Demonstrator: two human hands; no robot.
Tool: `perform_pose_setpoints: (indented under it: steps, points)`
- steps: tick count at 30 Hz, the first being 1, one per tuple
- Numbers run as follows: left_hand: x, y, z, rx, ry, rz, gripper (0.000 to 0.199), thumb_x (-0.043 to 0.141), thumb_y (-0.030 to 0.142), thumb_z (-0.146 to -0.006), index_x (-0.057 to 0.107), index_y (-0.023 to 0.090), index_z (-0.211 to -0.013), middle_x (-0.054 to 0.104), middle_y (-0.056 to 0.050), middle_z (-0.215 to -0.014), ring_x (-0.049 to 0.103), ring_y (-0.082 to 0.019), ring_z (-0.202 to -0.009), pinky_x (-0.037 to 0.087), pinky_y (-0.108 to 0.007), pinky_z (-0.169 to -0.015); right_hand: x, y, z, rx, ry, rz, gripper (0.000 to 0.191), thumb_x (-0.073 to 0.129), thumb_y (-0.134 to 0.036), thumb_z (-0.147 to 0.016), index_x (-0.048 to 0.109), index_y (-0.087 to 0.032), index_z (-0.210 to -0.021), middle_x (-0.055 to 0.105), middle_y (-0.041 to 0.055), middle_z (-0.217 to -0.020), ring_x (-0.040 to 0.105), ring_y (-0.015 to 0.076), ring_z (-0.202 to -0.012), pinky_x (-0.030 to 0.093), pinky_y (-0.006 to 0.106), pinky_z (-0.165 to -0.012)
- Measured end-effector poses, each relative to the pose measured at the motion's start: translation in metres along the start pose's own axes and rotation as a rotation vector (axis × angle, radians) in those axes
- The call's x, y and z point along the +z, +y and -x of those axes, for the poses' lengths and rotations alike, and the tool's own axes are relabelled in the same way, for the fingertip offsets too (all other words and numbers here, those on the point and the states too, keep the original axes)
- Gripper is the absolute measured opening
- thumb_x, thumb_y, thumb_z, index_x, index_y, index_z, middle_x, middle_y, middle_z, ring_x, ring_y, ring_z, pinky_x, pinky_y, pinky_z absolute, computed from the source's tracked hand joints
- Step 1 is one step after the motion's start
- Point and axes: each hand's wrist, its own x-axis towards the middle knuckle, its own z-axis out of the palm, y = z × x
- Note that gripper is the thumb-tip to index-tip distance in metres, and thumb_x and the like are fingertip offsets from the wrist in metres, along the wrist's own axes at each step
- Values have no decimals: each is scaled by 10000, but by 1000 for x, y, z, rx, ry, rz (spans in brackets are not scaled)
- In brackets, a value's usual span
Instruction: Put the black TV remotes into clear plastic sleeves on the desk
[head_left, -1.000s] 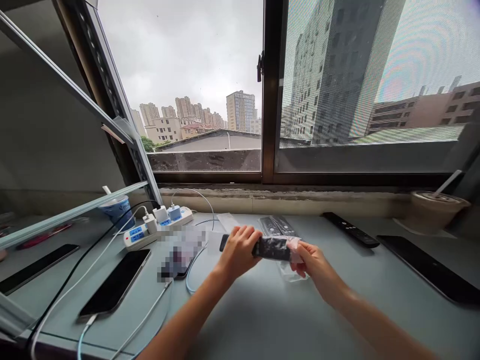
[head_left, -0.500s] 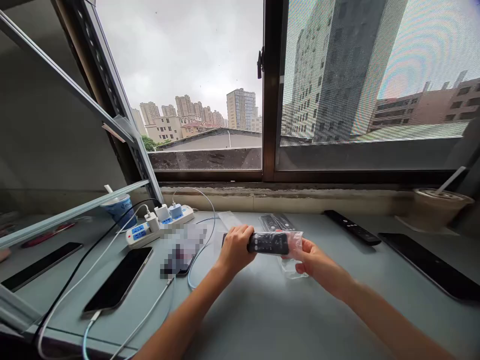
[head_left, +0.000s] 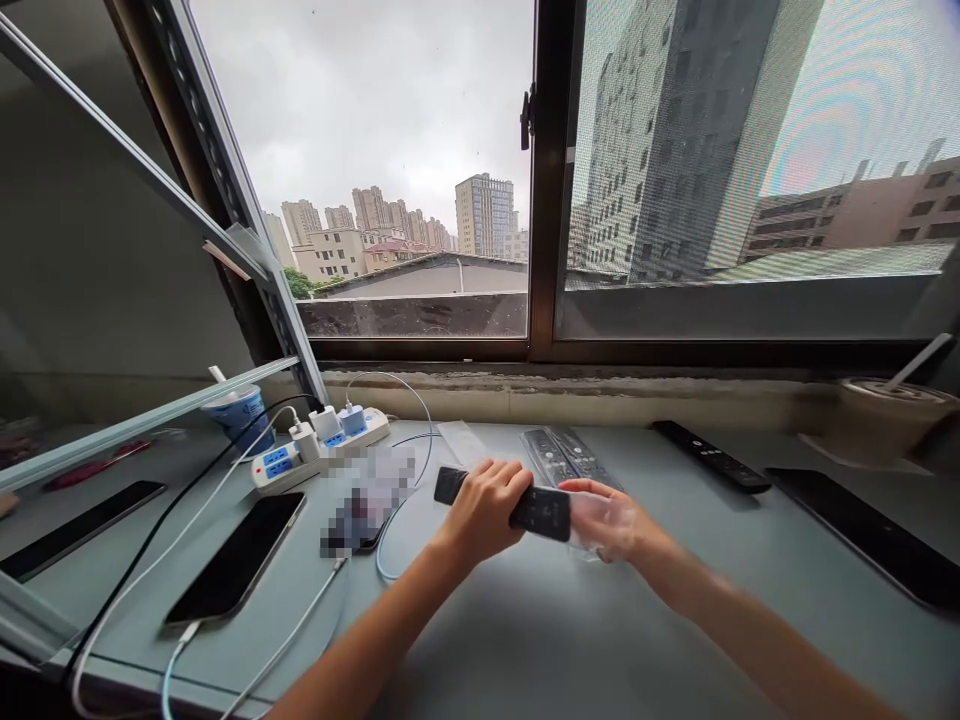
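Observation:
My left hand is wrapped round the middle of a black remote control, held above the grey table and tilted a little down to the right. Both ends of the remote stick out past the fingers. At its right end my right hand is closed on a clear plastic bag, which is crumpled over the fingers and blurred by motion. Whether the bag still covers that tip of the remote is hard to make out. Behind the hands lie remotes in clear wrapping.
A bare remote and a dark phone-like slab lie at the right, near a lidded drink cup. On the left are a power strip, a charging phone, loose cables and a blue cup.
My right hand has drawn the plastic bag rightward along the remote, leaving more of the remote bare. The remote now tilts down to the right, and its left end shows uncovered.

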Motion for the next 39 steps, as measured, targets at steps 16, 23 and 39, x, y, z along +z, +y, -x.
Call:
perform_pose_setpoints:
  steps: [16,23,39]
  points:
    - [4,-7,-3,-36,-64,43,170,516,150,-711,495,197,-873,586,-17,-814,552,-169,-756,407,-290,-721,-5,-6,1,-153,92,20,365,685,-403,-600,575,-205,-886,511,-31,-570,377,72,-449,272,216,-420]
    - [4,-15,-2,-52,-64,-23,254,551,221,-772,485,222,-1017,571,-10,-878,549,-166,-781,407,-282,-708,-34,-13,-12,-260,235,-108,355,525,-503,-714,633,-186,-832,591,47,-776,502,127,-601,396,246,-522]
    - [15,-5,-2,193,10,-16,487,575,282,-796,370,227,-1235,552,-37,-1018,510,-175,-925,385,-317,-843,-25,-9,-9,-199,-127,281,420,580,-543,-688,685,-138,-730,506,-14,-437,416,72,-391,289,201,-406]
